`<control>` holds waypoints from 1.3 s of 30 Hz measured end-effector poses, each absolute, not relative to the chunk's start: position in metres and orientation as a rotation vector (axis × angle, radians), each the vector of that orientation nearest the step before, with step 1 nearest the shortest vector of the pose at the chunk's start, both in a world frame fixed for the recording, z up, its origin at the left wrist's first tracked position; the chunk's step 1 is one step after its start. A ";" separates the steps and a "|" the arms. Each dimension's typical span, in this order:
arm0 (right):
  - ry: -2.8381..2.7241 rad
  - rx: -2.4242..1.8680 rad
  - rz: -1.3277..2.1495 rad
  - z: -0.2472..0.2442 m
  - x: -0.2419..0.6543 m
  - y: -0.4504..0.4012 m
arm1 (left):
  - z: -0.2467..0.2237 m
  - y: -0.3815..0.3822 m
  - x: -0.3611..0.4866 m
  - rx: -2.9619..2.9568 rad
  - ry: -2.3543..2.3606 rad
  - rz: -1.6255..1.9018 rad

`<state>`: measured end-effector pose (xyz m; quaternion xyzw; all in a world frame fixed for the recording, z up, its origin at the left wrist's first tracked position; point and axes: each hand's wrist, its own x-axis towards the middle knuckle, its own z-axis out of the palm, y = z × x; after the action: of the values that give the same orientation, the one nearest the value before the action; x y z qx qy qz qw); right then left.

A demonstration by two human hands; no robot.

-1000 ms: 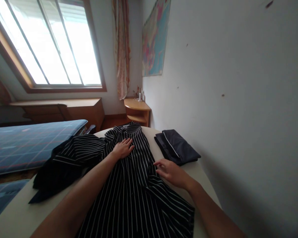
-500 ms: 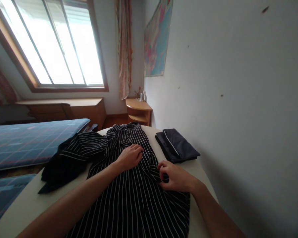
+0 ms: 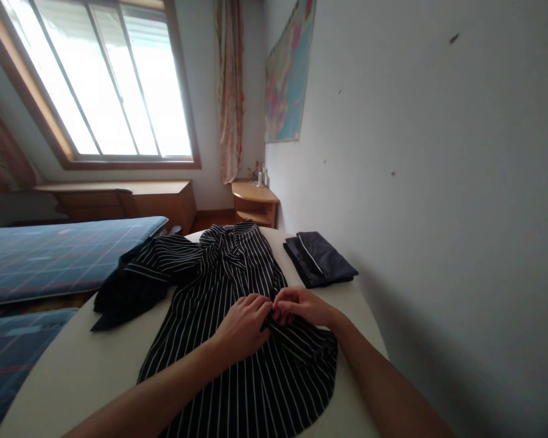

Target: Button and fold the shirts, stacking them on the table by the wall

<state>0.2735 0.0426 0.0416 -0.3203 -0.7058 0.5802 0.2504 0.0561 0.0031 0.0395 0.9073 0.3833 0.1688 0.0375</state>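
A black shirt [image 3: 201, 353] with thin white stripes lies spread over the white table, its collar end at the far side. One sleeve [image 3: 162, 261] stretches out to the left and ends in a plain dark part. My left hand [image 3: 245, 325] rests across the middle of the shirt, its fingers curled closed on the cloth. Close beside it, my right hand [image 3: 305, 306] pinches the cloth at the shirt's right side, where a striped fold bunches up. The fingertips of both hands nearly meet and are partly hidden.
A folded dark garment [image 3: 322, 258] with a pale edge lies at the table's [image 3: 45, 389] far right. Beds with blue checked mattresses [image 3: 68, 261] stand on the left. The white wall [image 3: 438, 243] runs along the right. A corner shelf [image 3: 254, 193] stands behind.
My left hand has come nearer and slightly right; my right hand has moved left to meet it and closed on the cloth. The shirt's right side is drawn inward.
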 end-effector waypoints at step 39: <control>-2.065 -1.248 0.717 0.009 0.305 0.075 | 0.037 -0.057 0.135 2.913 1.002 0.392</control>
<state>0.3047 0.0754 0.0092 -0.4717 -0.7808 0.2709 0.3073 0.1349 -0.0569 0.0367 0.9379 0.3228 0.1261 0.0181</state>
